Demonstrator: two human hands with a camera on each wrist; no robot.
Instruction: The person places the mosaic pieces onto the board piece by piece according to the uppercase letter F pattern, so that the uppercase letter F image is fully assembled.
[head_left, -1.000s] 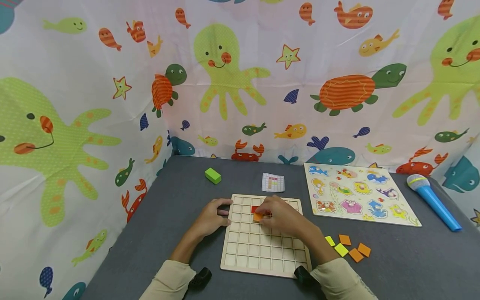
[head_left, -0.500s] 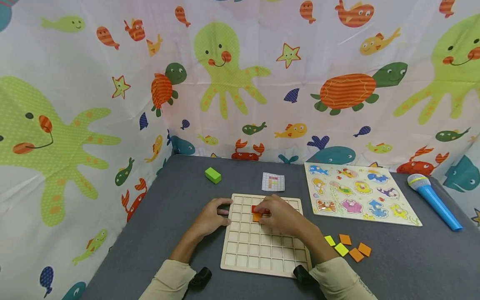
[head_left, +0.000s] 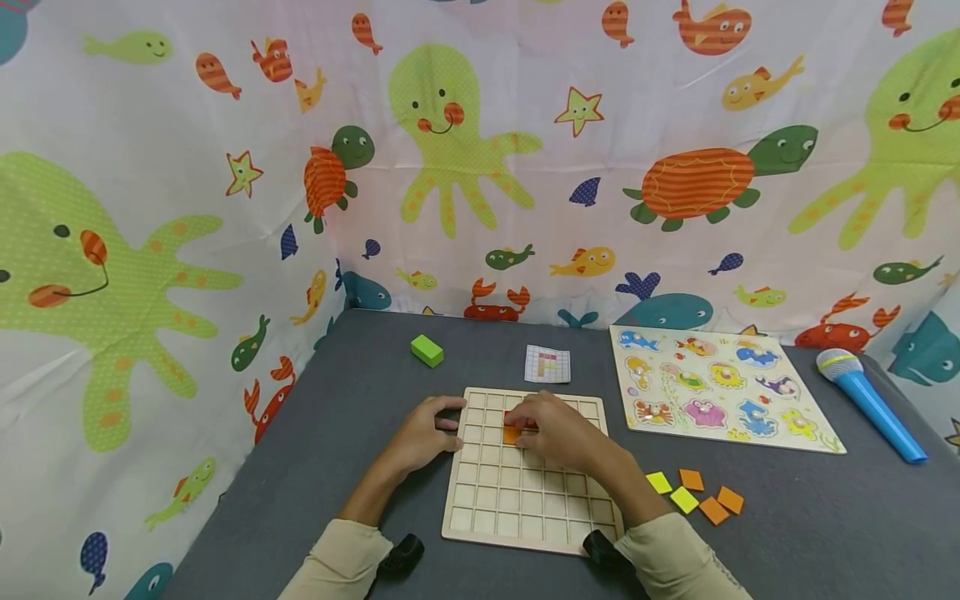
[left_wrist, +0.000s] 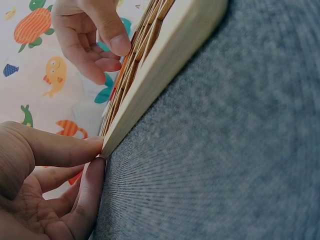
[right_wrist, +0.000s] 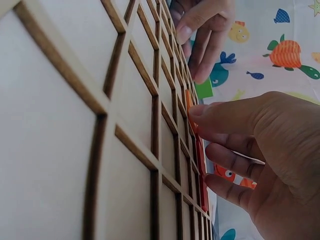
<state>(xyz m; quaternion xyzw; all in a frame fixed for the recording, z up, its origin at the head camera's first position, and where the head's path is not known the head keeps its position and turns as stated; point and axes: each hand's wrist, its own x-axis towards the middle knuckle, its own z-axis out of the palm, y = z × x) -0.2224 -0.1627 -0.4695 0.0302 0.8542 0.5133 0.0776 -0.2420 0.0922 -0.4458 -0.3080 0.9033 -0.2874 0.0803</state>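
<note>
The flat, square orange tile (head_left: 511,436) lies near frame centre on the gridded pale wooden board (head_left: 486,475), touching the thumb of the nearer right hand (head_left: 558,433), fingers bent, grip indeterminable, while the left hand (head_left: 423,435) pinches the board's left edge.

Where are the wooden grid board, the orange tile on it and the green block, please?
Wooden grid board (head_left: 510,477): head view, a bare cell.
Orange tile (head_left: 512,436): head view, its uncovered left part.
Green block (head_left: 427,348): head view, its top face.

The gridded board (head_left: 487,522) is pale beige, its tiles (head_left: 511,436) red and orange.
</note>
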